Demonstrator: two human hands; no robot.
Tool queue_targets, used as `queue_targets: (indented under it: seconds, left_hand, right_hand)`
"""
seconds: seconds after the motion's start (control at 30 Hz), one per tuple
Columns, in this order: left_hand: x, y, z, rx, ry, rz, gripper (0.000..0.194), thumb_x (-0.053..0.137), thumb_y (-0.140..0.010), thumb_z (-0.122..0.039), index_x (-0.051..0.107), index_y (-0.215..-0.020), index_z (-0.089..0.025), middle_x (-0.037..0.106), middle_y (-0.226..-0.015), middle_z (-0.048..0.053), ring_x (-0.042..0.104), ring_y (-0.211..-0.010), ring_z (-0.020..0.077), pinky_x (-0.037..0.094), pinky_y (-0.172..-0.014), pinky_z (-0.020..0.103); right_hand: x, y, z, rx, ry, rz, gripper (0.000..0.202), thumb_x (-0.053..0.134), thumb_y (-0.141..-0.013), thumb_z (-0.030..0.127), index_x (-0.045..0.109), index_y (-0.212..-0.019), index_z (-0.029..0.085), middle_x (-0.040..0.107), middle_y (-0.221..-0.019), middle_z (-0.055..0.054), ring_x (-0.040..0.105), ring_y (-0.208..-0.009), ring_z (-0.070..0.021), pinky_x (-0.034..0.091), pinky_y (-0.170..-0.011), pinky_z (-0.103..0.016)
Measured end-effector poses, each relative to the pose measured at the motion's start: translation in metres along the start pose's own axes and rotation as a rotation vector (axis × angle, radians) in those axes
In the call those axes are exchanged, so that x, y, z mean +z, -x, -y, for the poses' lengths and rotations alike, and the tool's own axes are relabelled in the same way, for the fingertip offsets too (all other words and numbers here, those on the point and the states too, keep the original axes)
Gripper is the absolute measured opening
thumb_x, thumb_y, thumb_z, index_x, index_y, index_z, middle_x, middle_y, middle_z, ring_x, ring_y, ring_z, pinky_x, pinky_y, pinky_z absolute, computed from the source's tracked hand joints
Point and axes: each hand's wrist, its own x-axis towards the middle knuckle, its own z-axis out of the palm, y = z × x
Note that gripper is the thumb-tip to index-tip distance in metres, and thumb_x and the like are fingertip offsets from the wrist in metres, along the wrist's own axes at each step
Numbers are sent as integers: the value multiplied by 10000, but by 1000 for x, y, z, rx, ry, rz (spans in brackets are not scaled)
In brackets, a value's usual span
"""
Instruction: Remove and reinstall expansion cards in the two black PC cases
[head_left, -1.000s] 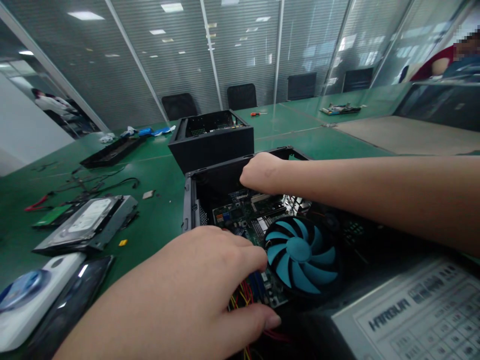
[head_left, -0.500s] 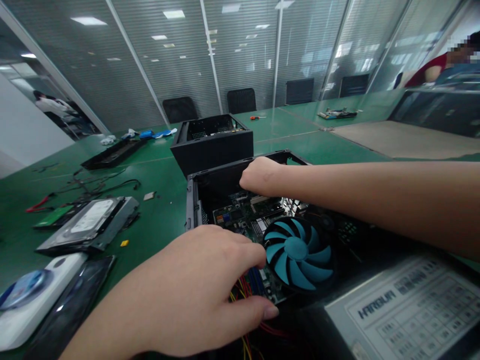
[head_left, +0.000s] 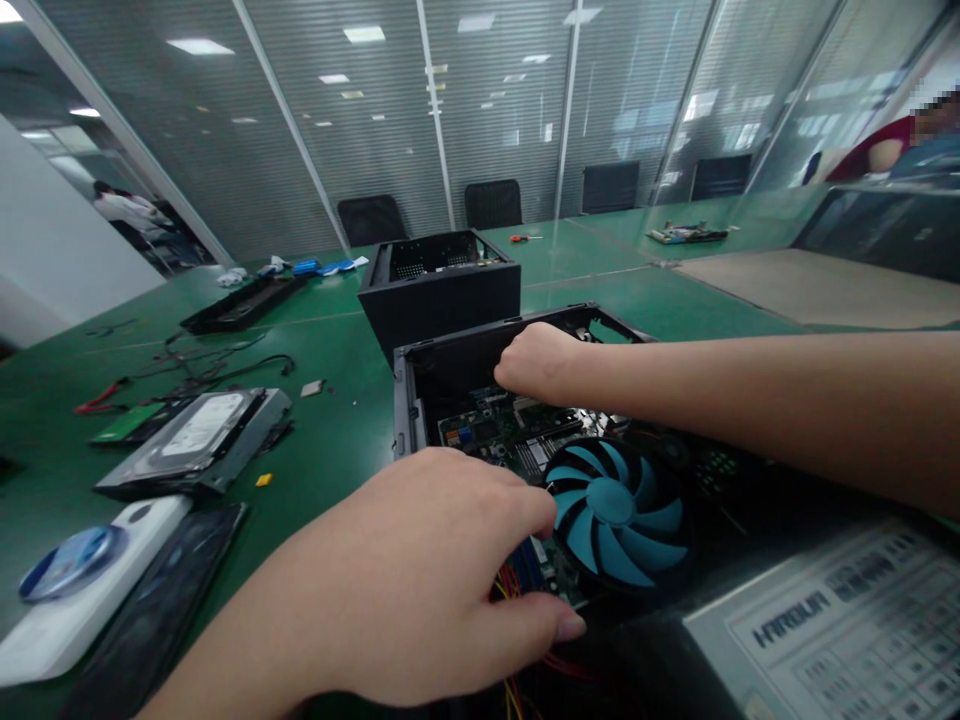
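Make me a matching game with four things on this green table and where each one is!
Things:
1. blue fan
2. hard drive
3. empty black case
4. screwdriver

Places:
A. far back on the table, behind the empty case
B. inside the open computer, between the two hands
C. on the table, left of the open computer
D. just behind the open computer

Pairs: 1-B, 2-C, 3-D, 4-A

the bench (head_left: 330, 440) is dark green, the open computer case (head_left: 420, 375) is black, its fan (head_left: 615, 512) has bright blue blades on black, the wires (head_left: 517, 585) are red and yellow, and the power supply label (head_left: 847, 640) is grey-white with dark print.
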Motion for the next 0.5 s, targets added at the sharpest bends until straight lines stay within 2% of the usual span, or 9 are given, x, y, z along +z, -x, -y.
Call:
queue_targets:
  seconds: [0.3,0.5]
  left_hand:
    - [0,-1,-1,1,12,3,258,606,-870,-512,642,-824,-260,704,-841,-43,650,-774,176,452,-682,308]
    - [0,0,0,2,22,-10,272,611,-863,-530,644,-826,-262,706,-841,-38,647,-755,175,462,-667,302]
  right_hand:
    - [-19,5,-4,-13,57,115,248,515,-893,123,738,-997,153,736,-993,-132,708,-958,-277,518,-709,-352]
    - [-26,11,-8,-7,49,70,241,528,-876,145,724,-1017,154,707,-1018,-142,686,-948,-283,497,-705,-357]
